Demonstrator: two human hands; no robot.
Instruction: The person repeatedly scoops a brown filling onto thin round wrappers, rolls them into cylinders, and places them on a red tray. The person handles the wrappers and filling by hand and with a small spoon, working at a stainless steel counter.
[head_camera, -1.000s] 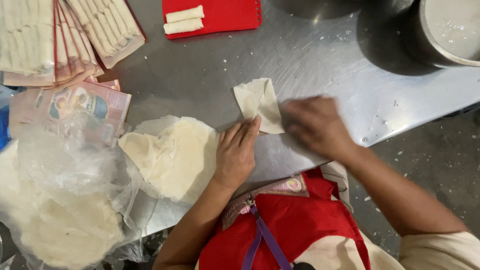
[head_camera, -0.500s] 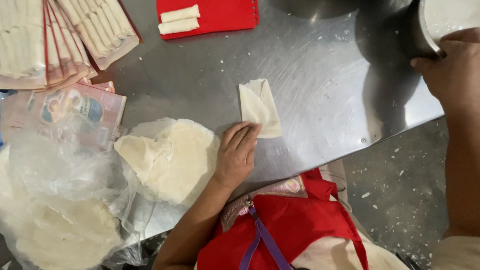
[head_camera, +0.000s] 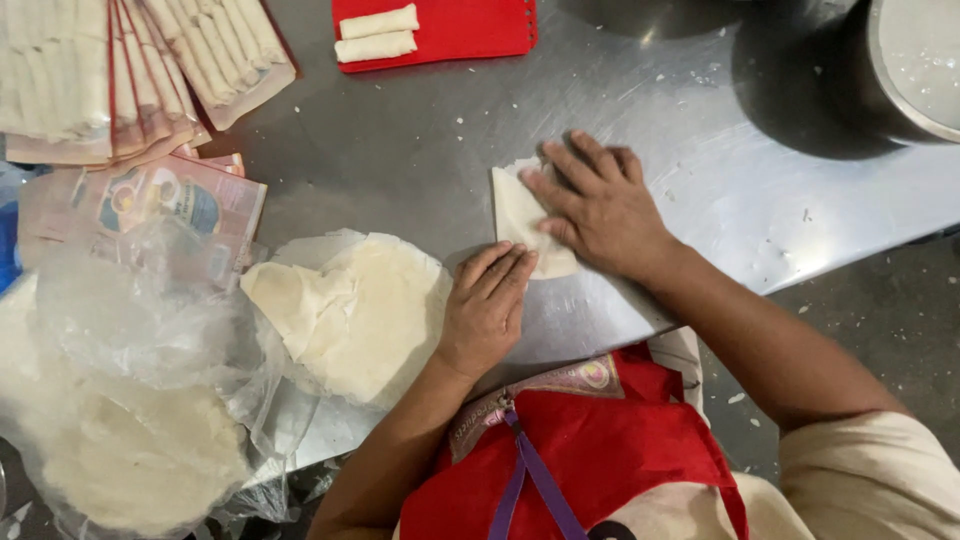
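Observation:
A folded pale pastry wrapper (head_camera: 515, 215) lies on the steel table (head_camera: 400, 150). My right hand (head_camera: 598, 210) presses flat on its right side, fingers spread. My left hand (head_camera: 487, 305) rests flat just below it, fingertips touching the wrapper's lower edge. Neither hand grips anything. To the left of my left hand sits a stack of round wrapper sheets (head_camera: 350, 310).
A red tray (head_camera: 470, 25) with two rolled pastries (head_camera: 375, 33) is at the back. Trays of several rolled pastries (head_camera: 130, 60) are at the back left. Plastic bags of wrappers (head_camera: 120, 400) lie at the left. A metal pot (head_camera: 915, 65) stands at the back right.
My right hand has come back from the metal pot at the back right and now lies flat on the folded wrapper. My left hand stayed by the wrapper's lower edge.

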